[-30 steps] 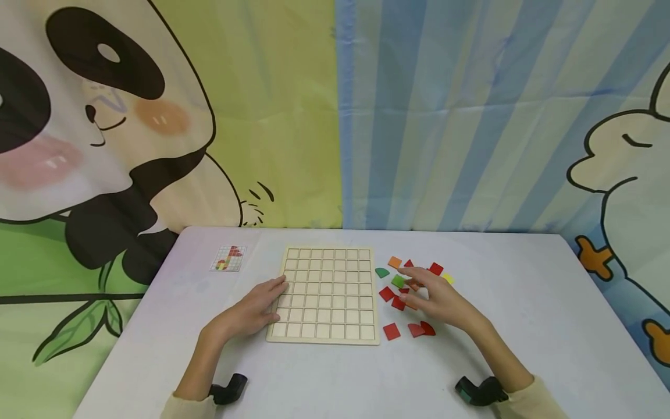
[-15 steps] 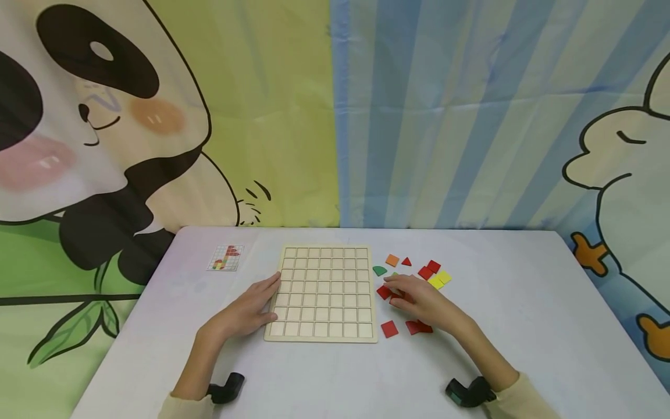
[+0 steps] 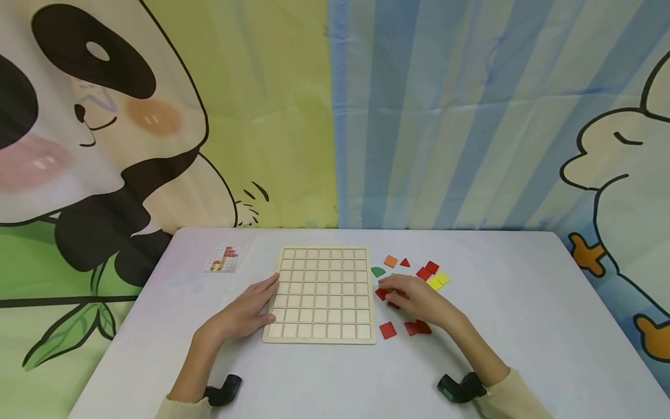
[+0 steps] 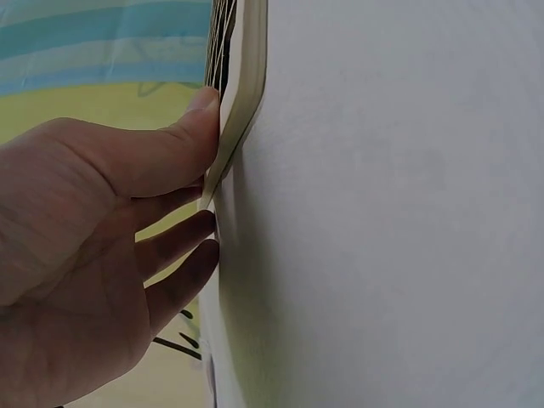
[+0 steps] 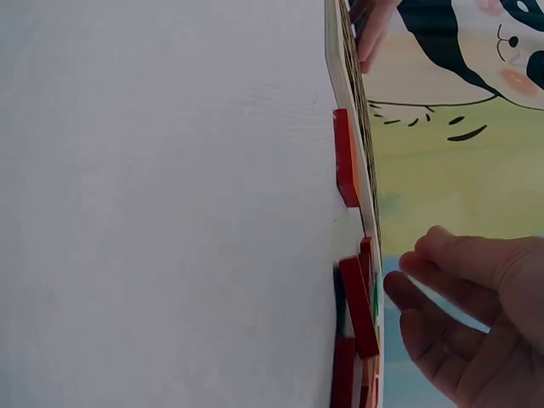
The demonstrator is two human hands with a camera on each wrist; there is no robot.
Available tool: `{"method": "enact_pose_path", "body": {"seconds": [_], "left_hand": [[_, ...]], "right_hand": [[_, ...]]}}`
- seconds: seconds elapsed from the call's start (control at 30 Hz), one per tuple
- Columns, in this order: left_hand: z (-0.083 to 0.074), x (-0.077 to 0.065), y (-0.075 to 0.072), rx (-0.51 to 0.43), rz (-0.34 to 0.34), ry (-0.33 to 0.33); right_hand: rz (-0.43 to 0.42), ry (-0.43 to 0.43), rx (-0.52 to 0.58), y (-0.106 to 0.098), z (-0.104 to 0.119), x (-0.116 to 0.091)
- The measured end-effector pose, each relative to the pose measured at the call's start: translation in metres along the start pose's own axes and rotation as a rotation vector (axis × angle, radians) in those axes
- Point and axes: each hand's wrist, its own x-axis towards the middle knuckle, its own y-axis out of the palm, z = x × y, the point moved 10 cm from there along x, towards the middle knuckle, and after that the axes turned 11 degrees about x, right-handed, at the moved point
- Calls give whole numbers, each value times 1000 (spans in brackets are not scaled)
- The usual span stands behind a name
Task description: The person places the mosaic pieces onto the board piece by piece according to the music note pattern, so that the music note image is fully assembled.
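A pale wooden board [image 3: 319,337] with a grid of square cells lies on the white table. My left hand [image 3: 243,308] rests at its left edge, fingers extended, the thumb touching the rim in the left wrist view. To the board's right, my right hand [image 3: 416,297] hovers low over loose colored tiles, fingers loosely bent. One red tile [image 3: 381,293] shows beside the fingertips, and a green tile is mostly covered by the hand. In the right wrist view, a tilted red tile [image 5: 359,306] stands out near the fingers, with nothing between thumb and fingers.
A pattern card [image 3: 223,259] lies at the back left. Around the right hand are a dark green quarter-round [image 3: 378,272], an orange square [image 3: 390,261], a red triangle [image 3: 405,262], yellow tiles [image 3: 438,280], and a red square [image 3: 388,330] nearer the front.
My right hand has moved left and closer to the board, uncovering the yellow and red tiles behind it and covering most of the green square. The left hand stays at the board's edge.
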Motion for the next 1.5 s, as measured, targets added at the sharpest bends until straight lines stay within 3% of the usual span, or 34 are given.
{"method": "enact_pose_path", "body": {"seconds": [0.33,0.77,1.1,1.23,1.3,1.5], "left_hand": [[0,-2,-2,5,-10,7],[0,-1,1,10,-2,-13],[-1,-1,0,12,-2,-21],[-1,-1,1,14,-1,-24],[0,-1,2,10,4,-27],[1,-1,3,6,11,-30]], "right_hand": [[69,-31,-52,11,-1,5],[-53,92,-148,4,-16,5],[-65,119,-205,3,-20,5],[-84,174,-152,1,-26,5],[-99,194,-75,0,-28,5],[-199,134,160,-11,-27,4]]}}
